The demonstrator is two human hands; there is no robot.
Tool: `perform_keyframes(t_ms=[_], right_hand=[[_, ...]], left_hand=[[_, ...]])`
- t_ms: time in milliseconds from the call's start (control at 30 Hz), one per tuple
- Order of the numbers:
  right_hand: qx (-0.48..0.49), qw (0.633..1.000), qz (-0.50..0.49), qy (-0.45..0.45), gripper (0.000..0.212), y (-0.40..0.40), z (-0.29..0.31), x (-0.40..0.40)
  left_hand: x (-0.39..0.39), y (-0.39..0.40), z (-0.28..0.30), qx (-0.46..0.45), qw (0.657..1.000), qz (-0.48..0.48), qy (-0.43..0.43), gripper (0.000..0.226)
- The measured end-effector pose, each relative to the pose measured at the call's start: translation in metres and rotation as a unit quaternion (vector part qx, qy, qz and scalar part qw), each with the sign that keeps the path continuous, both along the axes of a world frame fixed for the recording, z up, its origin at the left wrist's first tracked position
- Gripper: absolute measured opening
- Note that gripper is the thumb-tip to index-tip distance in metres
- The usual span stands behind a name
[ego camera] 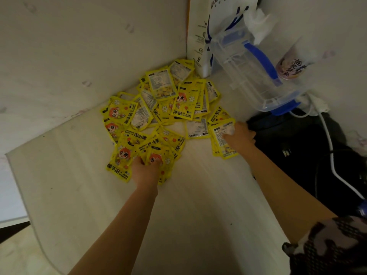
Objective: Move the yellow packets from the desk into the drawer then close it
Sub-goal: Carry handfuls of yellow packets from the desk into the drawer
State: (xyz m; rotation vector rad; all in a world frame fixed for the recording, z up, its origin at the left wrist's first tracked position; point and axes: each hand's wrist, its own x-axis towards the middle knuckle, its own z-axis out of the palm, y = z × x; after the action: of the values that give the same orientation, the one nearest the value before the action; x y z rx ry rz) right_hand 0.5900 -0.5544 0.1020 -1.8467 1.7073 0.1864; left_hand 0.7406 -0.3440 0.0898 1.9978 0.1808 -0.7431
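Several yellow hand-warmer packets (164, 108) lie in a loose heap at the far corner of the pale desk (188, 205). My left hand (146, 171) grips a bunch of packets (139, 153) at the heap's near edge. My right hand (240, 135) grips a smaller stack of packets (222, 143) at the heap's right side. No drawer is in view.
A clear plastic container with blue clips (254, 76) leans at the back right, beside a white paper bag (214, 26) and a cup (292, 66). A black bag (297, 155) with a white cable (329, 147) lies right of the desk. Walls close the corner.
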Motion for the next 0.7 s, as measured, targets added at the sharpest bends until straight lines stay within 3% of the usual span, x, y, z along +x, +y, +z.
perform_keyframes(t_ms=[167,300,567,700], right_hand=[[0.024,0.996,0.061,0.061,0.051,0.003,0.004,0.003],[0.029,0.996,0.058,0.056,0.052,0.001,0.004,0.007],[0.040,0.997,0.020,-0.060,0.050,0.000,-0.004,0.014],[0.029,0.989,-0.028,-0.140,0.036,0.010,-0.001,0.005]], left_hand=[[-0.001,0.000,-0.002,-0.018,1.000,0.021,-0.004,0.025],[0.001,0.003,0.002,-0.026,0.999,0.025,0.001,0.023],[0.006,0.016,0.002,-0.042,0.999,0.020,0.015,0.022],[0.005,0.028,0.004,-0.042,0.999,0.014,0.026,0.021]])
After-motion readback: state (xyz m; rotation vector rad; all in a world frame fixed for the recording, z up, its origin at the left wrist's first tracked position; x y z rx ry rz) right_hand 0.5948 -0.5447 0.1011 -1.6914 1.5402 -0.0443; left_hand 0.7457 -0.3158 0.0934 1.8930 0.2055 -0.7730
